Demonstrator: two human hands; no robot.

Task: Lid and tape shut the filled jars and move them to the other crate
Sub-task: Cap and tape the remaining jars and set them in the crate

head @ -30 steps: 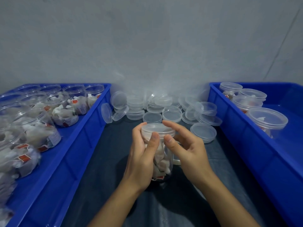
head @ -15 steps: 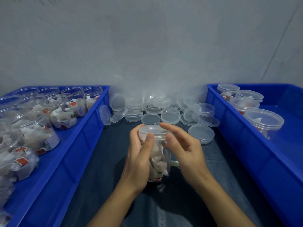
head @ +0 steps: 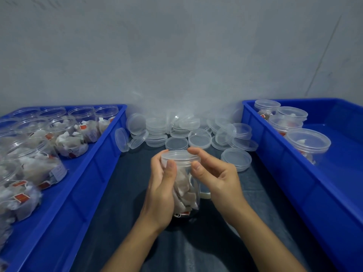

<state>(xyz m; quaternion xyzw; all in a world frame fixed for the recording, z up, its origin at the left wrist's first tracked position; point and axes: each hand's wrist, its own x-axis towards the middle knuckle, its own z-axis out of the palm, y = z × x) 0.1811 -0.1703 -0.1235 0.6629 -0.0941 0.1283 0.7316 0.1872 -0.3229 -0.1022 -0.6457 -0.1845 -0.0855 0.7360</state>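
Jars filled with white tea bags are being lidded and taped at a dark desk [head: 121, 222] seen from above. One jar [head: 185, 190] stands near the desk's middle, between two blue crates. Its clear lid [head: 179, 156] is already on. The left hand [head: 162, 190] wraps around the jar's side, thumb pressed up against the lid's edge. The right hand [head: 215, 178] has curled fingers pinching the lid's rim between thumb and forefinger; a roll of what looks like clear tape [head: 205, 193] shows behind its palm. Whether tape is on this jar yet cannot be told.

Along the desk's left edge, the left crate [head: 92, 169] holds many filled jars with open mouths, still waiting for lids. Along the right edge, the right crate [head: 275, 163] holds four lidded jars in its far left corner, with much blue floor bare. A heap of spare lids [head: 196, 134] lies at the desk's far edge. By this showing, most of the work is still to do.
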